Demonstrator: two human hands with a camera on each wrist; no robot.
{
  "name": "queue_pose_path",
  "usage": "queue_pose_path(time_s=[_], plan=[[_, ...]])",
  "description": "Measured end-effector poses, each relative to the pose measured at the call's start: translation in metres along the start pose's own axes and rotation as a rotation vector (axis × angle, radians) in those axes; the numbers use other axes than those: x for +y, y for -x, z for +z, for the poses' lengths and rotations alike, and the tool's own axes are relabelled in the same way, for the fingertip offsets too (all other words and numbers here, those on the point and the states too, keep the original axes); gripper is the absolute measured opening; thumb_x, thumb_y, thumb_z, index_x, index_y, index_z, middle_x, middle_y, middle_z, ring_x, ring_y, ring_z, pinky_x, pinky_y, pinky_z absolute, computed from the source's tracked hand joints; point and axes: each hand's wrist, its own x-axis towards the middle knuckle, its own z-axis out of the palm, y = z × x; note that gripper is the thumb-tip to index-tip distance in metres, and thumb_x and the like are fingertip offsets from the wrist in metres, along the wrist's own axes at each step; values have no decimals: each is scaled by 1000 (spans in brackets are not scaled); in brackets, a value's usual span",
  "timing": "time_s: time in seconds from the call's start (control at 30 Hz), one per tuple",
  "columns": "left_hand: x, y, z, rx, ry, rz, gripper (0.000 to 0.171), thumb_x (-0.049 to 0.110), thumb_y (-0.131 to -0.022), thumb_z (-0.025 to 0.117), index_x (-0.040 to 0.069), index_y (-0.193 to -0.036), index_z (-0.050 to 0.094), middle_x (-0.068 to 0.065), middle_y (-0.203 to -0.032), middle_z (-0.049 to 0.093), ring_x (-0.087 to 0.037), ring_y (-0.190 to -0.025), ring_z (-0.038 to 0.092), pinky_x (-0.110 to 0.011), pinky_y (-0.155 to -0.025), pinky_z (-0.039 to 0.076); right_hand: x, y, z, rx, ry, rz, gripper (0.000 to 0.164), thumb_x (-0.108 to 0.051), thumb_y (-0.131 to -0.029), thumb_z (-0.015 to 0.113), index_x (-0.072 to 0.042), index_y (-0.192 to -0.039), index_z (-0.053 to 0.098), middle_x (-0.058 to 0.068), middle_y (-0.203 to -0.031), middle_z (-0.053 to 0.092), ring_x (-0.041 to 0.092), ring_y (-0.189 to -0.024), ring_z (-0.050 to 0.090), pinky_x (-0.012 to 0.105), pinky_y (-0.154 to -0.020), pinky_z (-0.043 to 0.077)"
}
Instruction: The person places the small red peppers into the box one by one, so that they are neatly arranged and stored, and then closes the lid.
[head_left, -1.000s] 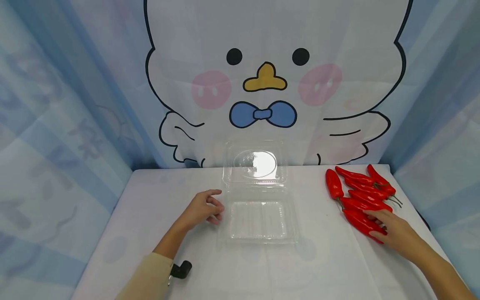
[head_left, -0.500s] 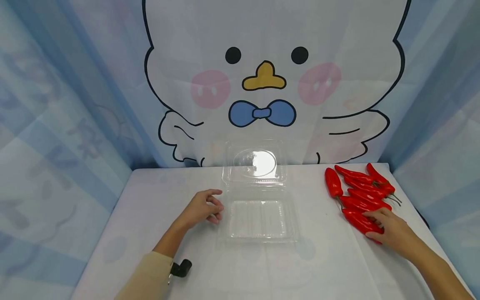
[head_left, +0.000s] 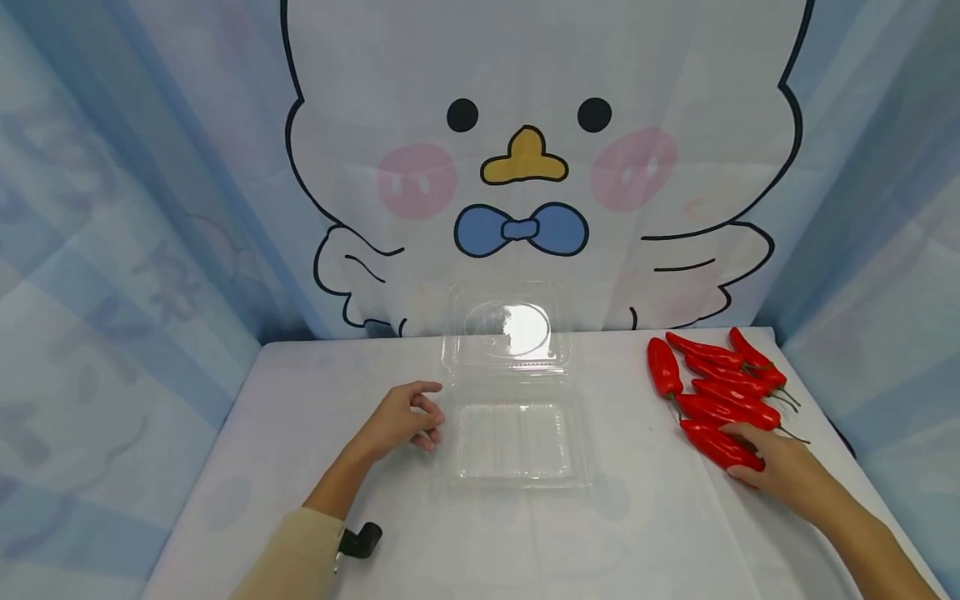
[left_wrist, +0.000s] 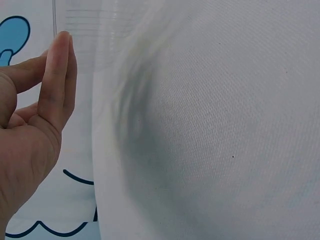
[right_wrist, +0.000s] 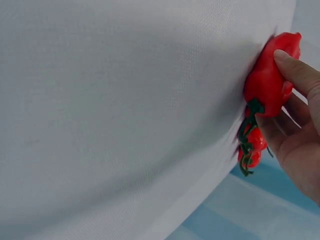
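My right hand (head_left: 776, 462) pinches the nearest red chili pepper (head_left: 716, 446) between thumb and fingers, and the pepper lies on the table at the pile's front. In the right wrist view the thumb presses on the red pepper (right_wrist: 270, 80), with its green stem beside the fingers. Several more red chili peppers (head_left: 723, 375) lie together just behind. An opened clear plastic clamshell box (head_left: 513, 482) stands mid-table, its lid (head_left: 465, 350) raised at the back. Beside its left edge is my left hand (head_left: 401, 421), fingers bent and relaxed; whether they touch the box I cannot tell.
A white cloth (head_left: 637, 542) covers the table. Behind it hangs a curtain (head_left: 525, 292) with a cartoon bird print, and blue curtains (head_left: 112, 333) close off both sides. A black device (head_left: 362, 540) sticks out at the left wrist.
The right hand has shifted slightly left and its fingers have closed in on the front pepper. The left hand stays beside the box.
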Motion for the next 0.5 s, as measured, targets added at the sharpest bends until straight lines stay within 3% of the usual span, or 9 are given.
queue_pose_path(time_s=[0.5], plan=[[2,2,-1,-19,27,5,61,-4,-94,68,-2,-151,45,-16,-100,63,-20,-69,71,-37,-62,66,-1,2,6,23,-6,4,72,-21,-76,90,6,-135,58,34,-124,62,53,-111,58,66,-85,59]])
